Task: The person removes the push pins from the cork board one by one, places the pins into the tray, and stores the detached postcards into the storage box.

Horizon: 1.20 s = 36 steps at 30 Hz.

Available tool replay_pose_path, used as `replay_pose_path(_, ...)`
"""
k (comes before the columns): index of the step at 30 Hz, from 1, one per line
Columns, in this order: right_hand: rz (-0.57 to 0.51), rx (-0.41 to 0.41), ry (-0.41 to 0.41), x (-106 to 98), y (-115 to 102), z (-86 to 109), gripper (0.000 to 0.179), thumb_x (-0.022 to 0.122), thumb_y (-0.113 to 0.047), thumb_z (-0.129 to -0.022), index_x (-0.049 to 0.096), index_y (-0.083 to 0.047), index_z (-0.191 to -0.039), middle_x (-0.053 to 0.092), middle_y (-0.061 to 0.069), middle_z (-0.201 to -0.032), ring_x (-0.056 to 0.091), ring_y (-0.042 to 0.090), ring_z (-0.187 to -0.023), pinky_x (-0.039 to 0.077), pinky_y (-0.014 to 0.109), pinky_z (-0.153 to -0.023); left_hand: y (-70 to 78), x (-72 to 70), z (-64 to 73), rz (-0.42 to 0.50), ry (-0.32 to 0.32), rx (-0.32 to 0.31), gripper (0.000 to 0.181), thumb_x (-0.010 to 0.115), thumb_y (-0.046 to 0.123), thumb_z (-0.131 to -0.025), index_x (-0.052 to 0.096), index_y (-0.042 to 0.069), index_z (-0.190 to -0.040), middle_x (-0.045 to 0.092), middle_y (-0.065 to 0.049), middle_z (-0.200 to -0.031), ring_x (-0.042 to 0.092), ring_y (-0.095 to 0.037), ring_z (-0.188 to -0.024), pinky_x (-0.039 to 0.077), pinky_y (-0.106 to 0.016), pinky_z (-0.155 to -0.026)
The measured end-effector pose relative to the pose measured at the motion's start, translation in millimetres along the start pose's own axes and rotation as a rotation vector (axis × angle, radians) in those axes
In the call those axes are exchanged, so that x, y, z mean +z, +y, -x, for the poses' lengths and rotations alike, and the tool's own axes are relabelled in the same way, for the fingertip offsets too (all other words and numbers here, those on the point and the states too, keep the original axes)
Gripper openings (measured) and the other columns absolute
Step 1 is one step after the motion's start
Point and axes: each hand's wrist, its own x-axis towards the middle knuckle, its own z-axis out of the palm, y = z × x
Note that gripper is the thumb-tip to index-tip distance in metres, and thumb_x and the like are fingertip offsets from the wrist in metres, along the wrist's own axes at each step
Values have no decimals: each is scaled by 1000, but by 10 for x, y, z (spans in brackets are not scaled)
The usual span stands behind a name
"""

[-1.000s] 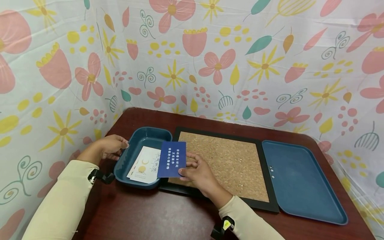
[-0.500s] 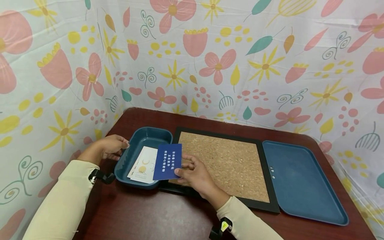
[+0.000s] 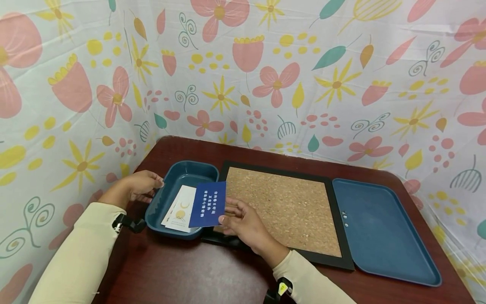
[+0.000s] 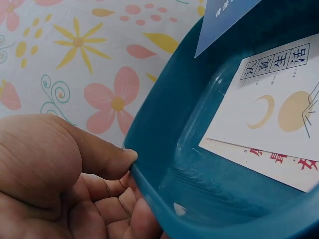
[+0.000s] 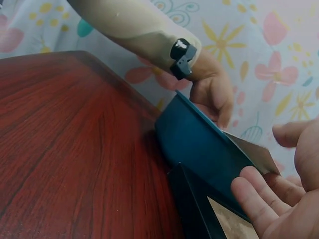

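My left hand [image 3: 146, 185] pinches the left rim of a deep blue tray [image 3: 155, 211], thumb [image 4: 130, 156] on the rim and fingers curled beneath it outside. White printed cards [image 3: 181, 213] lie overlapping inside; the top one bears a moon and sun drawing, and red characters show on one beneath. Above the tray's right side my right hand [image 3: 247, 221] holds a blue card [image 3: 206, 204] with white characters by its right edge. In the right wrist view this card [image 5: 254, 152] is tilted, with fingers [image 5: 254, 191] at its lower corner and the thumb standing off it.
A black-framed cork board [image 3: 288, 207] lies right beside the tray on the dark red table [image 3: 174, 270]. Farther right is a flat blue tray [image 3: 383, 230] with several small pins [image 3: 344, 217] at its left edge. Floral fabric [image 3: 243, 84] rises behind and at the left.
My right hand has shifted slightly left with the blue card, which now covers more of the white cards. The left hand has stayed on the tray's rim.
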Motion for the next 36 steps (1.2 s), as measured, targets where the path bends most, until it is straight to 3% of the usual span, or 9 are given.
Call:
replay_pose_path(7, -4, -12, -43, 8, 14, -1, 69, 71, -12, -98, 35, 6, -154, 50, 31, -145, 67, 38, -112, 60, 44, -83, -7, -7, 3, 0, -1, -1, 28, 48, 13, -108, 54, -6, -128, 61, -15, -102, 60, -27, -88, 58, -39, -70)
replay_pose_path(21, 29, -10, -6, -36, 60, 7, 66, 70, -14, -98, 38, 5, -153, 55, 29, -142, 70, 32, -103, 61, 44, -80, -18, -14, 3, 12, -7, 8, 28, 45, 12, -109, 54, -7, -128, 63, -13, -97, 62, -25, -85, 58, -39, -70)
replay_pose_path(36, 34, 13, 34, -79, 6, 61, 61, 66, -12, -99, 39, 5, -151, 56, 28, -139, 70, 31, -102, 60, 44, -83, 2, -18, 7, 12, -32, 17, 38, 45, 13, -108, 51, -12, -136, 65, -15, -105, 66, -24, -88, 58, -39, -71)
